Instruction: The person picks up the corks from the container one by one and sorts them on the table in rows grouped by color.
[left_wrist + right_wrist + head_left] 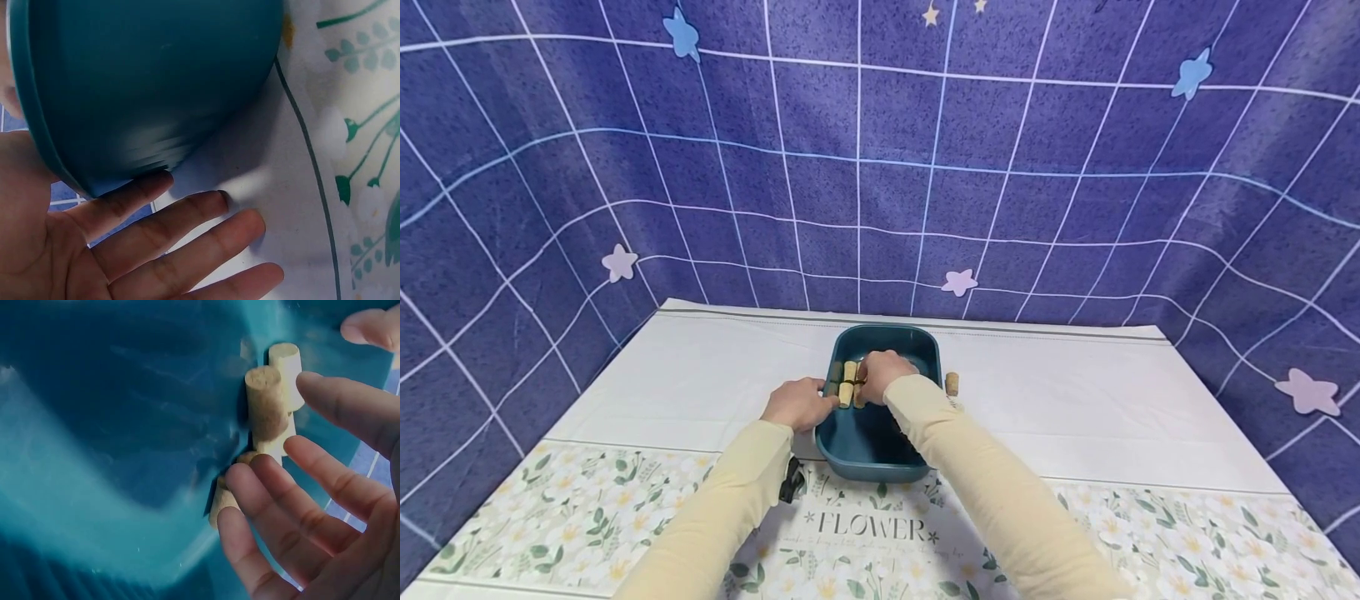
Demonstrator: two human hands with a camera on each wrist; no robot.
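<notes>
Pinching the basin [876, 473] is the left hand [797, 405]; right hand [883, 373], fingers [337, 478] parted, seemingly empty, is hovering by likely light, firm corks [265, 406], best side-gripped.

Looks like a walled-in tabletop corner; home or studio, can't tell which. Creased purple-blue cloth [887, 200] wraps round from 9 through 12 to 3 o'clock, so no room shows past it. Cloth has pale grid lines and stars, incl. a blue star [681, 35] at 11 and another blue star [1192, 75] at 2. Tabletop [1075, 400] is white across the far part; floral strip [632, 500] with "FLOWER" lettering [871, 527] runs 8 through 6 to 4. Decor reads domestic.
</notes>
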